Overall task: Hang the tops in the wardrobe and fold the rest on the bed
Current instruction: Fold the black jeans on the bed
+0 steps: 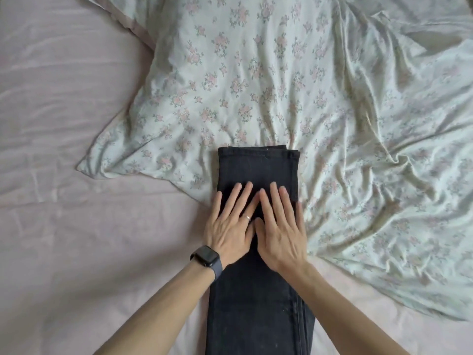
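Black jeans, long axis front-to-back, hems far; left hand, right hand flat atop, fingers straight.

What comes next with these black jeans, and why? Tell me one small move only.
Probably fold the strip crosswise: grip the far hem and bring it back toward you. The black jeans already lie as a long narrow strip, and the left hand and right hand press flat on its middle, so the smoothing looks done.

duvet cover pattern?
Small pink flowers with green leaves on a white duvet cover, seen in the head view.
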Tool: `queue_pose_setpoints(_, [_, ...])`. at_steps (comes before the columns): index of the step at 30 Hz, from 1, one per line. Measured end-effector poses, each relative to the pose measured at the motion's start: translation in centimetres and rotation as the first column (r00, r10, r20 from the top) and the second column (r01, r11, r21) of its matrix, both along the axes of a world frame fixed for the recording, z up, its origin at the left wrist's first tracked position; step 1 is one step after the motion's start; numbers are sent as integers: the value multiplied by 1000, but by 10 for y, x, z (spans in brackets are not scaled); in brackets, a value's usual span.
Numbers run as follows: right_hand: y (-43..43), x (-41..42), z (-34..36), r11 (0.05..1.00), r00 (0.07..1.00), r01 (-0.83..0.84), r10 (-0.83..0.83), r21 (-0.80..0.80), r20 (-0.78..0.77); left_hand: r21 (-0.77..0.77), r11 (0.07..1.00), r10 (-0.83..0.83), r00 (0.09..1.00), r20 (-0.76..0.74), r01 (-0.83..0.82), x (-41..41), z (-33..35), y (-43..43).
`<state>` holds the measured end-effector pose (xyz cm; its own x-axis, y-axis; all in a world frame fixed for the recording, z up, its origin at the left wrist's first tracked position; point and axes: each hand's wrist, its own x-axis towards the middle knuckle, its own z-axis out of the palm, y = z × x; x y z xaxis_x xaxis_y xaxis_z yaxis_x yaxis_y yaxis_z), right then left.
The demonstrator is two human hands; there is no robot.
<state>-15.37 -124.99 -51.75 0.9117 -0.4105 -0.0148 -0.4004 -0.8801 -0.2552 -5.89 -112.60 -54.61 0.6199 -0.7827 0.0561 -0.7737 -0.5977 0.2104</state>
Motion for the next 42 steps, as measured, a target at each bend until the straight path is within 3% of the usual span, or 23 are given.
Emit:
queue_pose_setpoints(5, [-54, 47, -20, 996, 986, 13, -28, -90, -165, 66, 997, 44, 998, 47, -47, 63, -9, -27])
queue_pose_setpoints(11, [-68, 74, -12, 998, 970, 59, -62, -18, -235, 148, 986, 79, 997, 20, -81, 85, 0, -45])
queue_pose_setpoints(17, [12, -15, 0, 993, 993, 112, -112, 26, -27, 20, 987, 160, 985, -59, -159, -31, 8, 2])
queue_pose_setpoints(20, [44, -75, -14, 1000, 994, -17, 17, -2, -112, 119, 986, 126, 988, -84, -116, -92, -5, 40])
queue_pose_setpoints(22, [30, -85, -24, 996, 984, -72, 63, -48, -165, 161, 983, 102, 992, -77, -89, -85, -13, 49])
queue_pose_setpoints(24, [14, -84, -26, 994, 984, -43, 24, -99, -178, 193, 977, 99, 993, -66, -85, -66, -14, 51])
queue_pose_setpoints(28, [27, -104, -19, 971, 963, 222, -232, -85, -137, 149, 968, 211, 977, -36, -204, -71, -4, 65])
queue_pose_setpoints(33, [89, -181, -15, 1000, 984, -14, 15, 7, -175, 145, 987, 87, 989, -116, -70, -164, 2, 102])
queue_pose_setpoints(38, [76, -200, -20, 993, 963, 106, -117, -58, -241, 265, 964, 40, 995, -94, -14, -154, -4, 127])
queue_pose_setpoints(42, [89, -223, -11, 991, 970, 123, -133, -58, -205, 186, 981, 82, 987, -136, -55, -181, 10, 135])
